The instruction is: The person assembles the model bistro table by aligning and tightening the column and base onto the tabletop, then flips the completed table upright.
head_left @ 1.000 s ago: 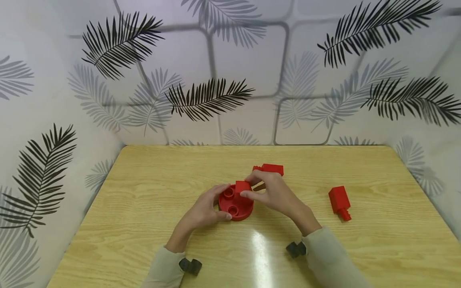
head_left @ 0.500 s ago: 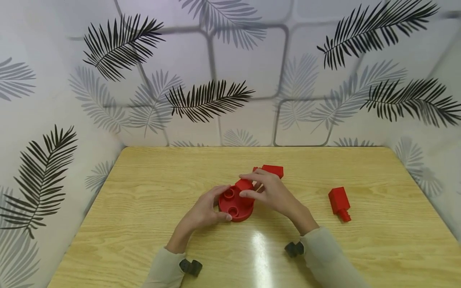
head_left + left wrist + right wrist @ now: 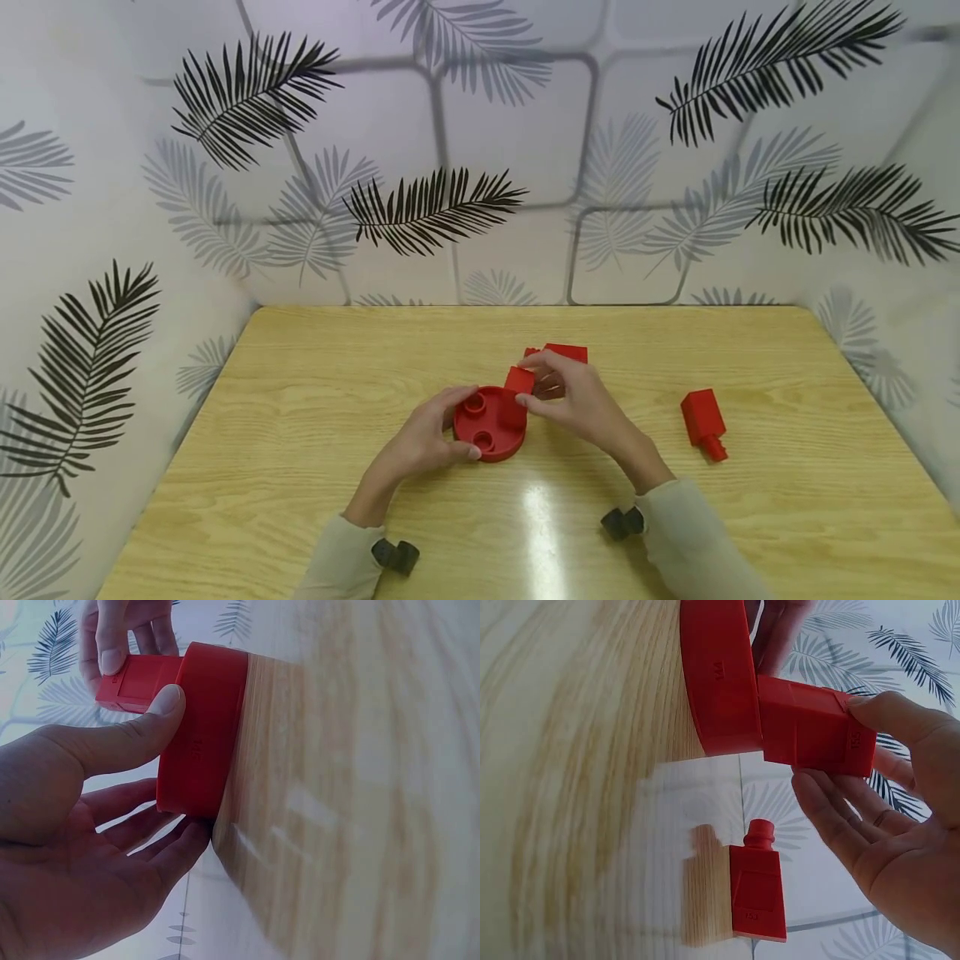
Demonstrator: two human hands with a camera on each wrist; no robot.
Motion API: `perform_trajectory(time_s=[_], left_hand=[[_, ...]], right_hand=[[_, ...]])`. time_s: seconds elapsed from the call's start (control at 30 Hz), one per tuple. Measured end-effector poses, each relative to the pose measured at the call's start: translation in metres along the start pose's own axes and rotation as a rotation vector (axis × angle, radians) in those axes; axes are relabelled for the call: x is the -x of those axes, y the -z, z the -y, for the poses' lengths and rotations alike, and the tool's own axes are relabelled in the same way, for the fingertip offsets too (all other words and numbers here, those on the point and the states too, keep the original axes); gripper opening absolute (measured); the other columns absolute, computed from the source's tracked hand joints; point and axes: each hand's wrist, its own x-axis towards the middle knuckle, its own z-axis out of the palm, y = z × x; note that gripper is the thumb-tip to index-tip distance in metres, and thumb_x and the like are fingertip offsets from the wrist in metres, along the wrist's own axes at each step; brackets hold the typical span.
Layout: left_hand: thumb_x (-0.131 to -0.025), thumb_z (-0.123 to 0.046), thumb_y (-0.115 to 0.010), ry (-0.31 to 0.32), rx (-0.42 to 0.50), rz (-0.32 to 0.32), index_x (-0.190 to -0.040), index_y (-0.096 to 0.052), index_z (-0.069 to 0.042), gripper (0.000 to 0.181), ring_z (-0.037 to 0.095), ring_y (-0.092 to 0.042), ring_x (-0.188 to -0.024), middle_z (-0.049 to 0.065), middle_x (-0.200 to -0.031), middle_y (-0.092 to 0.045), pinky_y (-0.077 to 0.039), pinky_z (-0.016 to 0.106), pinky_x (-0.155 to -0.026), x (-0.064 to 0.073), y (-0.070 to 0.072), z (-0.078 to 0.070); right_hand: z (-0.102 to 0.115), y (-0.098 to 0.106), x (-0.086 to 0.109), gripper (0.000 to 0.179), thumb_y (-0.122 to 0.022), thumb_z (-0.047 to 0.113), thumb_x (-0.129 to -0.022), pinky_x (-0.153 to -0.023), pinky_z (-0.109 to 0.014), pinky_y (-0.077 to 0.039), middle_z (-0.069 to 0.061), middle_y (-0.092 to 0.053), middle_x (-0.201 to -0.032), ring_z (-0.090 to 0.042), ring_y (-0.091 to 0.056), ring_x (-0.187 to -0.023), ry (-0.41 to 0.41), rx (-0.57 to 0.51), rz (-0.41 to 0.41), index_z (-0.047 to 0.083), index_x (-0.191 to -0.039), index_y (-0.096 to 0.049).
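In the head view my left hand (image 3: 423, 433) grips a round red plastic base (image 3: 498, 456) by its side, thumb in front and fingers behind. Two ring-shaped sockets show inside it. With thumb and fingers, my right hand (image 3: 581, 404) pinches a red rectangular block (image 3: 520, 380) at the base's back right. From the left wrist, the block (image 3: 142, 679) is seen standing out from the open side of the base (image 3: 206, 742). The right wrist view shows the block (image 3: 810, 724), marked 155, meeting the base's edge; its lower end is hidden.
A similar red block with a ridged peg (image 3: 566, 352) lies just behind my right hand. Another pegged red block (image 3: 703, 414) lies farther right on the wood-grain table (image 3: 315, 358). A leaf-patterned wall (image 3: 517, 250) rises behind the table's back edge.
The red block in my right hand has turned and shifted slightly right and back over the base. My left hand holds the base in about the same place.
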Motion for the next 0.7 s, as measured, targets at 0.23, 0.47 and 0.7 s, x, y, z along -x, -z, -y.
perform_trajectory(time_s=[0.23,0.47,0.7], left_hand=[[-0.082,0.001,-0.085,0.021,-0.006,-0.009,-0.151,-0.044,0.004,0.080,0.038,-0.049,-0.137,0.019,-0.147,-0.051,-0.043,0.049,-0.112,0.0003,-0.0004,-0.0010],[-0.080,0.001,-0.086,0.059,-0.033,-0.021,-0.151,-0.045,0.002,0.082,0.035,-0.049,-0.138,0.017,-0.148,-0.051,-0.044,0.046,-0.112,0.0000,-0.0004,-0.0016],[-0.079,0.002,-0.087,0.070,-0.010,-0.031,-0.151,-0.046,0.002,0.083,0.036,-0.050,-0.137,0.018,-0.147,-0.052,-0.045,0.045,-0.111,-0.0005,-0.0019,-0.0022]], right_hand=[[0.0007,0.0018,0.0034,0.049,-0.085,0.015,-0.086,-0.076,-0.031,-0.063,-0.001,-0.066,-0.101,-0.017,-0.072,-0.086,0.049,0.039,0.042,0.008,-0.132,-0.069],[0.0051,0.0088,0.0091,0.046,-0.085,0.011,-0.086,-0.084,-0.041,-0.062,-0.011,-0.070,-0.126,-0.028,-0.071,-0.106,0.035,0.014,0.041,0.003,-0.129,-0.070],[0.0043,0.0048,0.0085,0.047,-0.089,0.016,-0.082,-0.084,-0.031,-0.061,-0.007,-0.075,-0.114,-0.018,-0.074,-0.097,0.024,0.073,0.003,0.003,-0.123,-0.071]])
